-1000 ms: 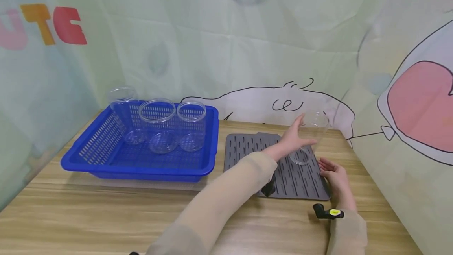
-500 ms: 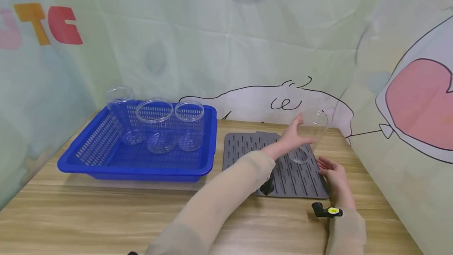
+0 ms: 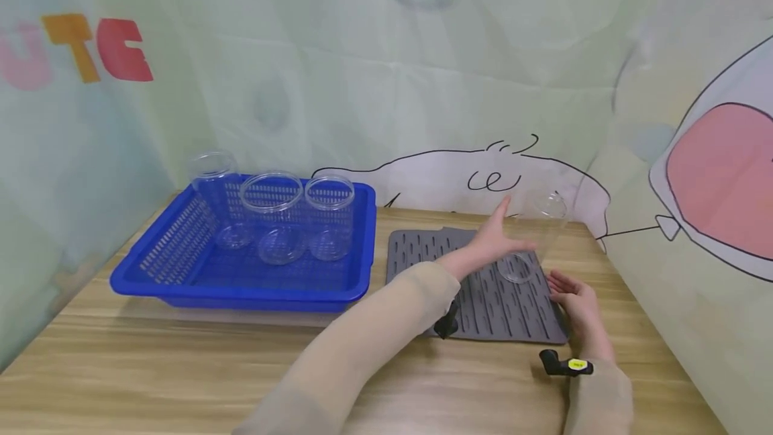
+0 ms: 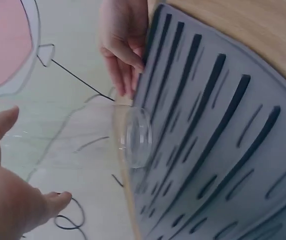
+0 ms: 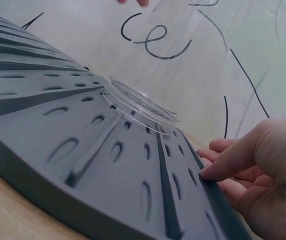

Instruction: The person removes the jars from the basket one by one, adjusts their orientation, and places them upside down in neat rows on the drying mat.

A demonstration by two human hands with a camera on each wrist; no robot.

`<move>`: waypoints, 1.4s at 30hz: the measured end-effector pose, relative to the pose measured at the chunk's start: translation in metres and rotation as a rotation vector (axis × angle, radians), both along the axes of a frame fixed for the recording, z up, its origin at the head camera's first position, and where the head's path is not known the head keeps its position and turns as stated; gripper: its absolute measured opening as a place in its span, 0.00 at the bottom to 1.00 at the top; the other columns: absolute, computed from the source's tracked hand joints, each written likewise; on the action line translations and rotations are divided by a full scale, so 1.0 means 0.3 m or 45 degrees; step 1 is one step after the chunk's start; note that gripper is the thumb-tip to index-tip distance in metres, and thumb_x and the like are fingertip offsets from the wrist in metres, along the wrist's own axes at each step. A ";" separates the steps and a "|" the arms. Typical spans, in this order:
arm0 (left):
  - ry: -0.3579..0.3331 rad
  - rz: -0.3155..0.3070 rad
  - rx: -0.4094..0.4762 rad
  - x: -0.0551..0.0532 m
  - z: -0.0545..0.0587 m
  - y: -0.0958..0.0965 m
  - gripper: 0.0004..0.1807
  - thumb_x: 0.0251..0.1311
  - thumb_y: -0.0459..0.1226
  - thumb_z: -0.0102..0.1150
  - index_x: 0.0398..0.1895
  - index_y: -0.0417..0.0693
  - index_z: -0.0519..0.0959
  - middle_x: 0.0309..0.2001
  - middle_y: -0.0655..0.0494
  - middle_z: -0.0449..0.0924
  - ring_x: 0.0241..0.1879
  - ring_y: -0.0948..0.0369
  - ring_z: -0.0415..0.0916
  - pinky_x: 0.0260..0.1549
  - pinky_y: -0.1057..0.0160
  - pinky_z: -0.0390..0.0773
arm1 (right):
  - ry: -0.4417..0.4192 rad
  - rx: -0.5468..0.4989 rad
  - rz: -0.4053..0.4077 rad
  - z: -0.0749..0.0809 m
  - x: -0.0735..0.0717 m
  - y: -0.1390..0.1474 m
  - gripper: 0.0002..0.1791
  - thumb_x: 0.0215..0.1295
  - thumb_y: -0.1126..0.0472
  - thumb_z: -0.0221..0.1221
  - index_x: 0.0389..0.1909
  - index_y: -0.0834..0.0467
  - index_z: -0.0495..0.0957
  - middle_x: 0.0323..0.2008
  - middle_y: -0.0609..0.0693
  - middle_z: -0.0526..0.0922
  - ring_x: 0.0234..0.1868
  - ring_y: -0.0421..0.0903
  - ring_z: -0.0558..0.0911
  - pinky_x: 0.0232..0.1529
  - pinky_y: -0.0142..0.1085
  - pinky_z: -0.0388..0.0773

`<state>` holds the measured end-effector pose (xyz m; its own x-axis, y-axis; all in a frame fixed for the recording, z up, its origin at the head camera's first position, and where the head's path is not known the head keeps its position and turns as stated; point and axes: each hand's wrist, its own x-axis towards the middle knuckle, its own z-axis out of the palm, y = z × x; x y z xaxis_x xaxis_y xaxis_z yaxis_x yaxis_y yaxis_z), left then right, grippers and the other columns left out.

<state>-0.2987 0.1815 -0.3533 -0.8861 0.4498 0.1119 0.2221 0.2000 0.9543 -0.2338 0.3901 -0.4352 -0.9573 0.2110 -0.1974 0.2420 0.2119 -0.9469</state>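
Observation:
A tall clear cup (image 3: pixel 542 237) stands upright near the right edge of the grey ridged drying mat (image 3: pixel 489 317). My left hand (image 3: pixel 488 242) is beside its left side, thumb and fingers spread; in the left wrist view a gap shows between those fingers and the cup (image 4: pixel 83 132). Low at the mat's right edge rests my right hand (image 3: pixel 576 304), its fingers relaxed. In the right wrist view, the thumb of the right hand (image 5: pixel 263 175) touches the mat's edge, and its fingers lie just outside it.
Left on the wooden table (image 3: pixel 199 368) is a blue plastic basket (image 3: pixel 241 295). It holds three clear cups: a tall one (image 3: pixel 220 197) at the left, a wide one (image 3: pixel 273 220) in the middle and a narrower one (image 3: pixel 330 220) at the right. A printed curtain (image 3: pixel 386 106) hangs behind.
My left hand has drawn slightly left, its fingers coming away from the cup, which stays on the mat. The right hand keeps its place at the mat's edge.

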 end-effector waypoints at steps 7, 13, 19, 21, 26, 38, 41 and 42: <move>0.099 0.013 -0.058 0.049 0.083 -0.093 0.56 0.54 0.35 0.70 0.79 0.55 0.43 0.78 0.53 0.49 0.74 0.54 0.54 0.70 0.57 0.63 | 0.032 0.047 0.017 0.004 -0.003 0.005 0.34 0.65 0.79 0.48 0.72 0.71 0.53 0.62 0.56 0.75 0.38 0.20 0.75 0.46 0.19 0.76; 0.015 -0.065 0.027 0.096 0.138 -0.265 0.52 0.57 0.34 0.67 0.79 0.56 0.45 0.77 0.51 0.53 0.74 0.52 0.55 0.70 0.51 0.62 | 0.033 -0.019 0.004 0.001 0.014 0.000 0.34 0.64 0.80 0.46 0.72 0.73 0.51 0.49 0.40 0.82 0.37 0.21 0.76 0.42 0.17 0.75; 0.074 -0.053 0.128 0.136 0.204 -0.461 0.45 0.60 0.32 0.65 0.77 0.52 0.52 0.75 0.49 0.58 0.71 0.50 0.62 0.70 0.52 0.63 | 0.062 -0.072 0.007 -0.008 0.018 -0.001 0.34 0.64 0.80 0.46 0.72 0.74 0.50 0.37 0.28 0.80 0.38 0.21 0.77 0.44 0.18 0.76; 0.118 -0.037 0.130 0.151 0.218 -0.526 0.43 0.61 0.32 0.64 0.77 0.51 0.54 0.74 0.49 0.60 0.70 0.50 0.63 0.69 0.52 0.64 | 0.073 -0.043 0.028 -0.009 0.019 -0.001 0.34 0.64 0.79 0.46 0.72 0.74 0.50 0.37 0.27 0.79 0.38 0.20 0.77 0.46 0.19 0.76; 0.230 0.058 0.139 0.177 0.244 -0.690 0.36 0.61 0.31 0.63 0.73 0.48 0.62 0.71 0.49 0.66 0.68 0.52 0.67 0.67 0.50 0.67 | 0.078 0.029 0.027 -0.012 0.020 -0.003 0.33 0.65 0.79 0.47 0.72 0.74 0.52 0.38 0.26 0.79 0.38 0.19 0.76 0.45 0.19 0.76; 0.416 0.868 0.377 0.198 0.283 -1.075 0.30 0.57 0.27 0.64 0.64 0.38 0.69 0.65 0.49 0.71 0.65 0.57 0.67 0.62 0.59 0.67 | -0.037 0.058 -0.029 -0.003 0.018 -0.008 0.33 0.68 0.76 0.46 0.74 0.69 0.52 0.58 0.48 0.77 0.37 0.19 0.74 0.40 0.14 0.74; 0.374 1.020 0.411 0.191 0.279 -1.160 0.37 0.57 0.29 0.65 0.69 0.46 0.61 0.70 0.55 0.62 0.70 0.61 0.58 0.64 0.61 0.62 | -0.045 0.068 -0.032 0.000 0.015 -0.009 0.33 0.68 0.76 0.45 0.74 0.68 0.52 0.61 0.52 0.75 0.37 0.19 0.74 0.40 0.14 0.73; 0.350 1.057 0.411 0.187 0.276 -1.188 0.39 0.57 0.30 0.65 0.71 0.49 0.58 0.72 0.57 0.58 0.71 0.63 0.55 0.65 0.62 0.60 | -0.042 0.068 -0.034 0.001 0.014 -0.009 0.33 0.68 0.76 0.45 0.74 0.68 0.52 0.61 0.53 0.75 0.37 0.19 0.74 0.40 0.14 0.73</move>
<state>-0.2427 -0.1750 -0.2705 -0.8335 -0.4057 0.3750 0.3534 0.1301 0.9264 -0.2296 0.3873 -0.4348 -0.9443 0.2477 -0.2166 0.2792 0.2549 -0.9258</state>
